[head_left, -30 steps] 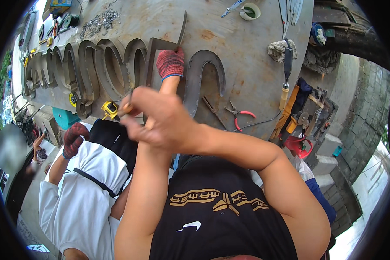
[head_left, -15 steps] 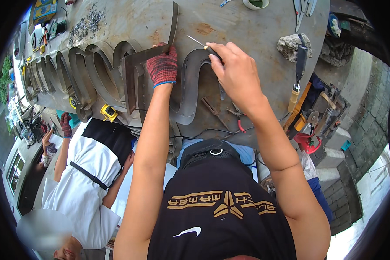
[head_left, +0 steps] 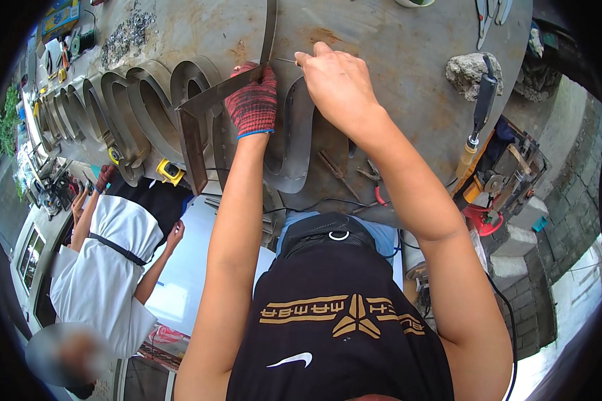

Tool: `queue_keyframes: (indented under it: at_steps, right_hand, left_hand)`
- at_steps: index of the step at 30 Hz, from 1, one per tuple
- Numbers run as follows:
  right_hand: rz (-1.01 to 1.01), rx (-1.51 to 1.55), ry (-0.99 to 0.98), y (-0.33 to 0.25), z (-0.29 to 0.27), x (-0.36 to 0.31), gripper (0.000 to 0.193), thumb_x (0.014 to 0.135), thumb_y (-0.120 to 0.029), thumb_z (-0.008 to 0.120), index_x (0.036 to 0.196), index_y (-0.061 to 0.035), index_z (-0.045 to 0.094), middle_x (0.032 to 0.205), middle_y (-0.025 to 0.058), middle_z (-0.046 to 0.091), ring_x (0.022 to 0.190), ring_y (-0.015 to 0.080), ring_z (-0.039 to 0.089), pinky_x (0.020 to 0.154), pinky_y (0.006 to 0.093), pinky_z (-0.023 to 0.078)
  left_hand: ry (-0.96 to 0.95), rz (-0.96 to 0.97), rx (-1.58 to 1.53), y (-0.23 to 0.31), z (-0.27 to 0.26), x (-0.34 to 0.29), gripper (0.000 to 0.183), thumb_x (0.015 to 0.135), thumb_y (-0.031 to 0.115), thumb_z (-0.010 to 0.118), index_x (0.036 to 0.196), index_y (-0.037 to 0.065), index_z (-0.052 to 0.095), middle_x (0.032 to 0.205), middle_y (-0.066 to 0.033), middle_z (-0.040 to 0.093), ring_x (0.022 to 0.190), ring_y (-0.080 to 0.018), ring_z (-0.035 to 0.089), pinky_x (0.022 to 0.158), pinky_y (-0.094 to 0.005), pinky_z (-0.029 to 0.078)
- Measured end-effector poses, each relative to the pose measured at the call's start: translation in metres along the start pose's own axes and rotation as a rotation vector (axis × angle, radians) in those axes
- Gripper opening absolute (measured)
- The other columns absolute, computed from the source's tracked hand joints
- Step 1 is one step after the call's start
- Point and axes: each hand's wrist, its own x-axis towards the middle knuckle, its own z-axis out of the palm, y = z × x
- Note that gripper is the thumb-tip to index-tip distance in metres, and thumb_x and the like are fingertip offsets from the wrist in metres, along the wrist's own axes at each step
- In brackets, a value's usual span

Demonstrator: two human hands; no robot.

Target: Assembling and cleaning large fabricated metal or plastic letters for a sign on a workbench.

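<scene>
My left hand (head_left: 252, 100), in a red-and-black knit glove, is closed around a bent grey sheet-metal strip (head_left: 269, 33). One length of the strip runs away from me, and another slants left to a rusty metal bar (head_left: 192, 157). Bare and closed, my right hand (head_left: 338, 83) holds a thin screwdriver-like tool (head_left: 286, 61). Only its slim metal shaft shows, pointing left toward the strip; its handle is hidden in my fingers. Below my hands, a curved S-shaped metal strip (head_left: 294, 147) stands on edge, partly covered by my right hand.
Several curved metal letter shapes (head_left: 140, 100) stand left on the metal table (head_left: 394, 40). Yellow tape measures (head_left: 170, 172) lie nearby. Right are a rough stone (head_left: 471, 73), a black-handled tool (head_left: 485, 100) and red-handled pliers (head_left: 380, 192). A co-worker in white (head_left: 107, 267) is at left.
My right hand has moved left and slightly away from me, bringing the tool's shaft closer to the strip. My left hand keeps its grip. The co-worker has shifted left.
</scene>
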Motion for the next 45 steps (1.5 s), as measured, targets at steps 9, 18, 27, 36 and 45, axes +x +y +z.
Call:
queue_keyframes:
  at_steps: [9, 18, 27, 36, 45]
  right_hand:
    - [-0.037, 0.055, 0.114, 0.002, 0.004, 0.000, 0.012, 0.085, -0.007, 0.059, 0.087, 0.0002, 0.068, 0.091, 0.0205, 0.066, 0.084, 0.0373, 0.069, 0.072, 0.0470, 0.056]
    - [-0.045, -0.023, 0.002, -0.005, 0.010, 0.007, 0.023, 0.093, -0.017, 0.064, 0.112, -0.0070, 0.073, 0.099, 0.0165, 0.070, 0.091, 0.0387, 0.070, 0.080, 0.0488, 0.056]
    - [-0.029, -0.025, -0.054, -0.011, 0.007, 0.015, 0.011, 0.077, -0.008, 0.065, 0.081, -0.0046, 0.075, 0.094, 0.0232, 0.073, 0.087, 0.0398, 0.073, 0.075, 0.0455, 0.059]
    - [-0.063, 0.038, 0.020, -0.007, 0.007, 0.023, 0.023, 0.088, -0.018, 0.059, 0.082, -0.0005, 0.073, 0.086, 0.0235, 0.070, 0.085, 0.0417, 0.070, 0.076, 0.0506, 0.056]
    - [-0.119, 0.023, 0.088, -0.011, 0.005, 0.021, 0.023, 0.088, -0.017, 0.057, 0.078, -0.0003, 0.070, 0.083, 0.0227, 0.069, 0.081, 0.0413, 0.069, 0.075, 0.0513, 0.055]
  left_hand:
    - [0.000, -0.007, -0.007, -0.001, 0.002, -0.002, 0.021, 0.089, 0.027, 0.067, 0.087, 0.006, 0.068, 0.087, -0.0170, 0.069, 0.084, -0.0382, 0.067, 0.076, -0.0480, 0.054]
    - [0.021, -0.025, -0.056, -0.003, 0.003, -0.001, 0.023, 0.090, 0.029, 0.066, 0.092, 0.006, 0.069, 0.090, -0.0185, 0.070, 0.087, -0.0405, 0.068, 0.077, -0.0488, 0.054]
    - [0.007, -0.105, -0.039, 0.003, 0.000, -0.003, 0.029, 0.088, 0.035, 0.066, 0.095, 0.007, 0.071, 0.090, -0.0194, 0.071, 0.086, -0.0416, 0.068, 0.077, -0.0503, 0.055]
    - [0.005, -0.137, -0.049, 0.000, 0.003, -0.002, 0.041, 0.089, 0.048, 0.064, 0.102, 0.011, 0.073, 0.093, -0.0203, 0.072, 0.091, -0.0423, 0.068, 0.081, -0.0491, 0.056]
    - [0.055, -0.114, -0.033, -0.001, 0.007, -0.002, 0.038, 0.089, 0.046, 0.065, 0.102, 0.012, 0.073, 0.095, -0.0195, 0.072, 0.092, -0.0424, 0.068, 0.081, -0.0496, 0.056]
